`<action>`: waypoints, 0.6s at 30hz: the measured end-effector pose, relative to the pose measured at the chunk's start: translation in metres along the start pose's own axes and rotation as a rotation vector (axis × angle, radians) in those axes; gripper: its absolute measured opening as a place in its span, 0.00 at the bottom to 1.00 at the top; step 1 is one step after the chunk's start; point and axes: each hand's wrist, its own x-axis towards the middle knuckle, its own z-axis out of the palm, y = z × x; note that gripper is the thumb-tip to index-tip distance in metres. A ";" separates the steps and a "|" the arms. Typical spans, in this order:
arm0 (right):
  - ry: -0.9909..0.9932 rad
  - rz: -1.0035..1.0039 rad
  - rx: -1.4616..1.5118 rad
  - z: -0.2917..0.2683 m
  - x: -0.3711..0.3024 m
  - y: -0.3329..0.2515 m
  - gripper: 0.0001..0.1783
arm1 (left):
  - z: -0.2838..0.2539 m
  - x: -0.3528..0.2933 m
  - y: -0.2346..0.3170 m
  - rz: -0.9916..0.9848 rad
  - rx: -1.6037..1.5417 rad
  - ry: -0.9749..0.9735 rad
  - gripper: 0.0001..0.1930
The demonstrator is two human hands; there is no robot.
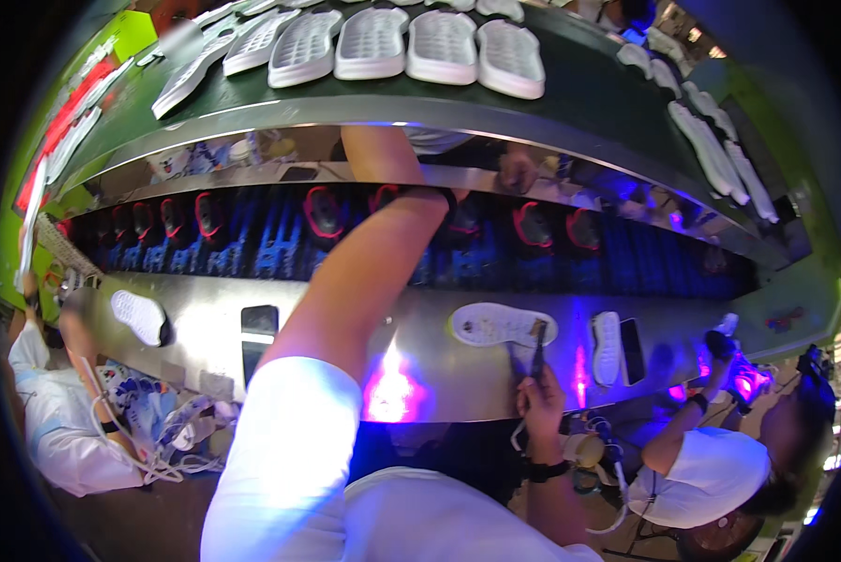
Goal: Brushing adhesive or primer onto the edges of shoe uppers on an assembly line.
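Head: right fingers [533,393] grip tool [538,356] (dark) over 1 sole [491,326].

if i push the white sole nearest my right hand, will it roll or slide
The white sole lies flat, so rolling seems unlikely. The metal bench looks smooth and shiny, so the sole may slide fairly easily.

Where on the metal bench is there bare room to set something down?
The bench is bare between the left arm and the middle sole, and between the left sole and left phone. It's tighter right of the middle sole, where the right hand holds a tool and the right sole and right phone lie side by side.
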 end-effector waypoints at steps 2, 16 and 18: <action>-0.078 -0.058 0.050 -0.002 -0.001 0.008 0.17 | -0.004 0.018 0.048 0.012 -0.049 0.078 0.27; -0.074 -0.048 0.081 -0.019 0.002 0.011 0.18 | -0.138 -0.198 0.034 -0.015 -0.424 -0.172 0.35; -0.098 -0.025 0.028 -0.028 -0.001 0.011 0.23 | -0.172 -0.277 0.042 -0.028 -0.381 -0.259 0.36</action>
